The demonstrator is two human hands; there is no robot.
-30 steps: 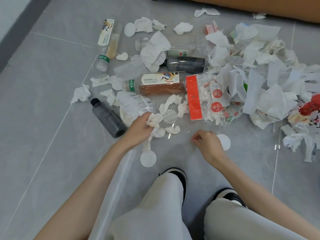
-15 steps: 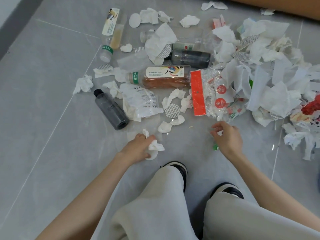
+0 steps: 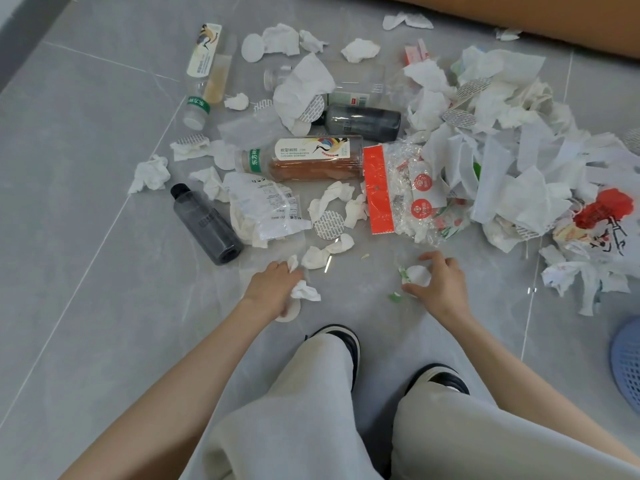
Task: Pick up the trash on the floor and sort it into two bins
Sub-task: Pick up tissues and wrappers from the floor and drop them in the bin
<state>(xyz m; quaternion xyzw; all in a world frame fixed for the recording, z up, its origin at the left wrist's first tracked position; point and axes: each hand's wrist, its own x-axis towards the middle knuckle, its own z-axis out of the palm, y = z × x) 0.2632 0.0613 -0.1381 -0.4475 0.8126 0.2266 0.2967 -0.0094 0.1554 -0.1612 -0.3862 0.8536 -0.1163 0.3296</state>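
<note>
Grey floor tiles [image 3: 69, 202] everywhere, with trash scattered all over the far half.

Starting at the far left, a tea bottle with pale liquid [image 3: 207, 71] lies on its side. Nearer than that is a loose crumpled tissue [image 3: 150, 174], and then a dark grey bottle [image 3: 206, 225], also on its side, cap pointing away. Touching its right side is a white printed pouch [image 3: 263, 209], and just beyond the pouch lies an amber tea bottle [image 3: 304, 159], lengthwise across the scene.

The left hand [image 3: 272, 287] is down at the floor just near of the pouch. Its fingers [image 3: 280, 269] are curled tight around a tissue wad [image 3: 304, 292], with bits poking out both ends. A round cotton disc [image 3: 289, 311] peeks out from under the wrist.

A foil seal [image 3: 329, 225] sits among small tissue twists in the middle. Further back there's a second dark bottle [image 3: 360, 121], partly under a big white sheet. Right of the amber bottle and touching its base is a clear bag with a red header [image 3: 398, 188].

The right hand [image 3: 438, 285] is near of that bag, fingers and thumb cupped around a white pad [image 3: 417, 273], with green scraps [image 3: 394, 296] on the floor right beside it.

Further right is a huge paper heap [image 3: 502, 150], then a red-printed plastic bag [image 3: 595, 223] against its near right side. A blue basket [image 3: 628, 365] is cut off by the right edge, well apart from both hands. At the near edge you can see pale trousers [image 3: 311, 427] and black-and-white shoes [image 3: 346, 337].
</note>
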